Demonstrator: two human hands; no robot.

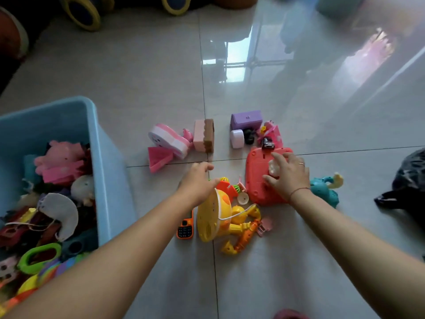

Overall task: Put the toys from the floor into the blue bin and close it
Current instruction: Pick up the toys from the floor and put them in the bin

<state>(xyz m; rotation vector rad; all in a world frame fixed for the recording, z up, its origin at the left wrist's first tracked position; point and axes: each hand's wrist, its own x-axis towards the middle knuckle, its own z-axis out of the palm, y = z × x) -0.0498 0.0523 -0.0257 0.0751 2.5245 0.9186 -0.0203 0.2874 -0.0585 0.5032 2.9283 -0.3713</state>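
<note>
Toys of many colours lie scattered on the glossy grey tiled floor point(287, 261), just beside the open light-blue plastic bin point(108, 169) at the left. The bin is already well filled with plush and plastic pieces, and no lid for it is in view.

The left hand point(197, 180) hangs over the round yellow plastic toy point(212, 215) with loose, released fingers and holds nothing, though it is a little blurred. The right hand point(287, 176) lies on the flat coral-red plastic toy point(256, 171), fingers spread and bent, with a whitish round part under the palm. Whether they truly grasp the toy or only press on it, I cannot tell.

Near the yellow toy lie a small orange toy phone point(185, 229) and a yellow-and-orange jointed plastic figure point(243, 236). A teal plastic animal toy point(324, 188) sits just behind the right wrist. Farther off are a pink-and-white round case point(170, 140), a pink block with a brown side point(204, 135), a purple box point(246, 119) and a white cylinder point(237, 138).

The step in hand looks like gathering the next pieces, well before closing. Next, the right hand probably needs a firm hold round the red toy's edge, the left a grip on the yellow one. Both must then be carried left over the bin's rim.
</note>
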